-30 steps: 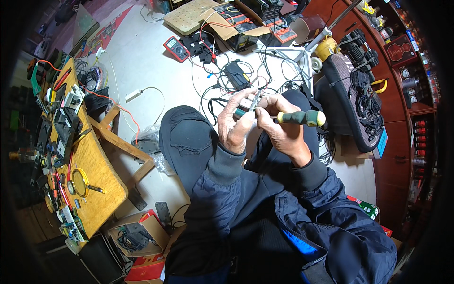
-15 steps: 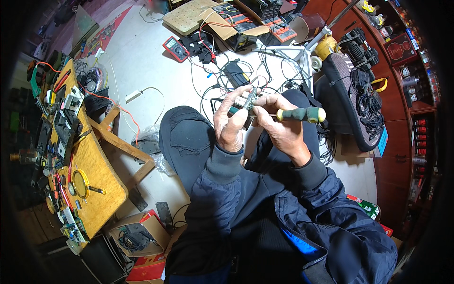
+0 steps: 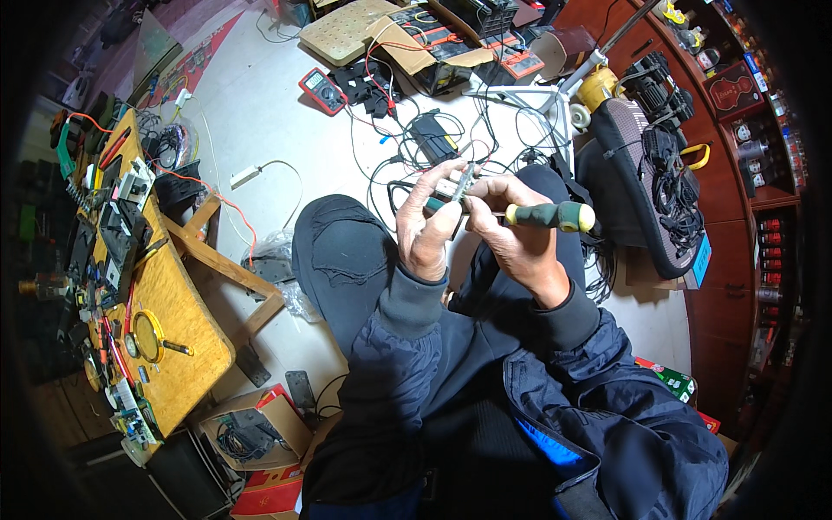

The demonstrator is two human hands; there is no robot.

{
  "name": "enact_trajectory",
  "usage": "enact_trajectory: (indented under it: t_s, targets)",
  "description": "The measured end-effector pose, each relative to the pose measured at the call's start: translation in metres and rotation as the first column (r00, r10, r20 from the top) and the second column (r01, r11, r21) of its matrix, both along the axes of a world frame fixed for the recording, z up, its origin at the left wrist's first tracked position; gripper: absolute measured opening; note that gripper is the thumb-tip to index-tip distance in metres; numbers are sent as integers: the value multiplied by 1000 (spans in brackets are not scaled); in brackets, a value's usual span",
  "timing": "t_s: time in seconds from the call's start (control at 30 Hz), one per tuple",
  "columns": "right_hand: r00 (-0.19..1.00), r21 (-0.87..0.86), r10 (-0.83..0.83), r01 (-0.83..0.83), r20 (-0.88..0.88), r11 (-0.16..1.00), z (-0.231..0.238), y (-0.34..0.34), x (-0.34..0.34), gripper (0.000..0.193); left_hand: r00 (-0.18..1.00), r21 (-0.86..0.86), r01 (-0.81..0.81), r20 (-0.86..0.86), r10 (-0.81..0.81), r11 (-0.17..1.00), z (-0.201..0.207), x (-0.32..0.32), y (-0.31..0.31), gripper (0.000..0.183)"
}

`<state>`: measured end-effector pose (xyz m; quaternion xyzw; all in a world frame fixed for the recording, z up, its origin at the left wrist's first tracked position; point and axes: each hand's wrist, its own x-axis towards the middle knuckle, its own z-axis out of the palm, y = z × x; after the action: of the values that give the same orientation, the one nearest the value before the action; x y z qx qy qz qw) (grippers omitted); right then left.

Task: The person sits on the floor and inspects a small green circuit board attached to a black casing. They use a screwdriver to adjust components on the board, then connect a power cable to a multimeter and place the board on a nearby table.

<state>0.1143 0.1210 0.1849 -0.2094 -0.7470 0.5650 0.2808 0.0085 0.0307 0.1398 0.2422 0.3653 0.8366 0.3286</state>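
Above my lap, my left hand [image 3: 422, 236] grips a small circuit board [image 3: 465, 181] between thumb and fingers. The board is tilted nearly edge-on, so most of its face is hidden. My right hand [image 3: 523, 251] is closed around the shank end of a screwdriver [image 3: 552, 217]; the green handle with pale yellow ends points to the right. Fingertips of the right hand meet the board's right side. Where the screwdriver's tip lies cannot be made out behind the fingers.
A wooden workbench [image 3: 192, 355] on the left carries a yellow-rimmed magnifying glass [image 3: 148, 336] and electronic parts. A red multimeter [image 3: 323, 91], a black power adapter [image 3: 432, 137] and tangled cables lie on the floor ahead. On the right, a padded board [image 3: 637, 165] holds more cables beside red cabinets [image 3: 715, 277].
Both hands stay nearly in place. The circuit board has turned slightly, and the left thumb and fingers have shifted a little to the right with it.
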Motion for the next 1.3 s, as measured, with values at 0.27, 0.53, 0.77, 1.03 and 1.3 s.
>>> enact_trajectory:
  t_s: [0.27, 0.53, 0.77, 1.03, 1.3]
  targets:
    - [998, 87, -48, 51, -31, 995, -4, -4, -3, 12, 1000, -9, -17, -19, 17, 1000, -1, 2, 0, 49]
    - [999, 25, -27, 27, -21, 999, -6, -2, -7, 11, 999, -28, -53, -2, 53, 998, -4, 3, 1, 47]
    - [999, -15, 16, -17, -41, 1000, -12, 2, -6, 11, 998, -30, -62, 1, 62, 998, -4, 5, 1, 48]
    - [999, 4, 31, -31, -42, 1000, -11, 3, -12, 11, 990, -13, 0, 143, 2, 1000, -7, 0, 2, 62]
    - [993, -340, -37, -4, -113, 940, 6, 2, -2, 15, 902, 194, 11, 421, -93, 981, -18, -16, 3, 69]
